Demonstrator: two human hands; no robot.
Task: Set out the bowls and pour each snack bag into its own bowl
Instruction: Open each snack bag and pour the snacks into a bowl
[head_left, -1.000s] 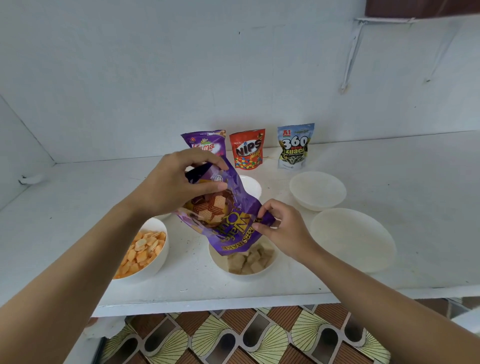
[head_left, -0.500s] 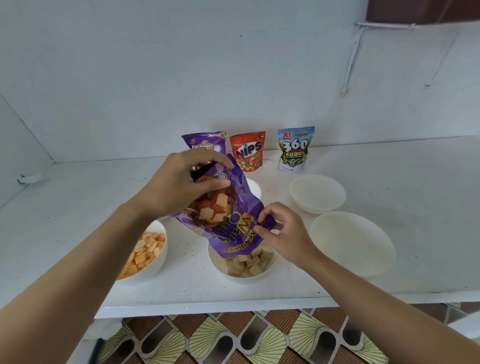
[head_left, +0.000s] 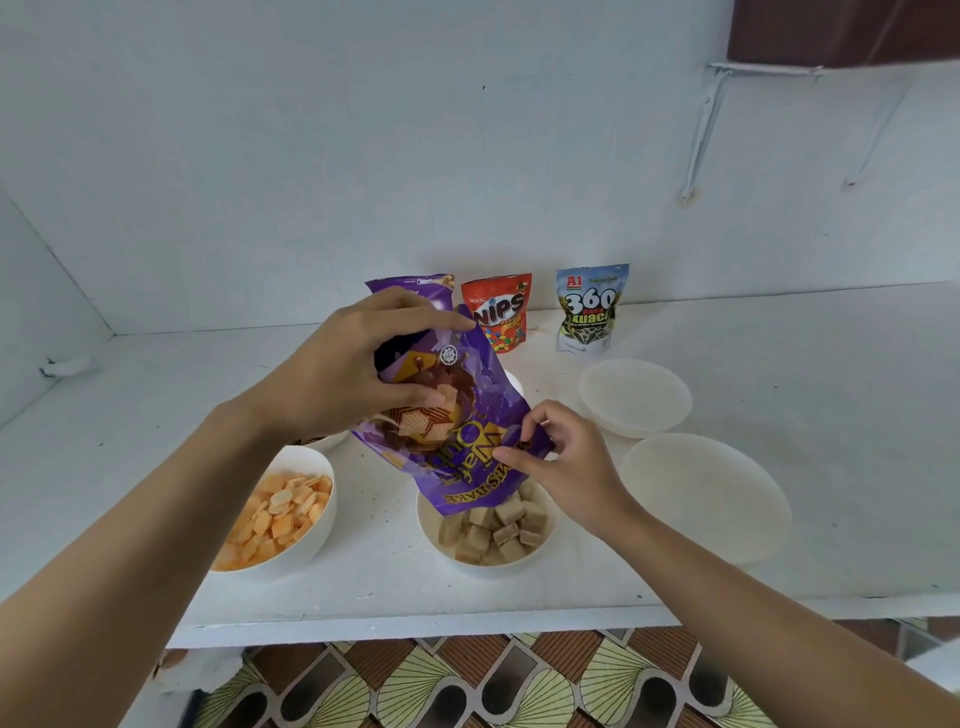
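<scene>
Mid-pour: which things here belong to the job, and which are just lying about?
Job: left hand, right hand, purple wafer bag, wafer bowl, cracker bowl, near empty bowl, far empty bowl, red bag, seed bag, back purple bag.
Lying about: wall bracket, patterned floor.

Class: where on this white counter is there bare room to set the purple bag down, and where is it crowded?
Bare: the left end of the counter, between the wall and the orange-snack bowl; and the right end, beyond the large empty bowl. Crowded: the middle, around the wafer bowl.
</scene>
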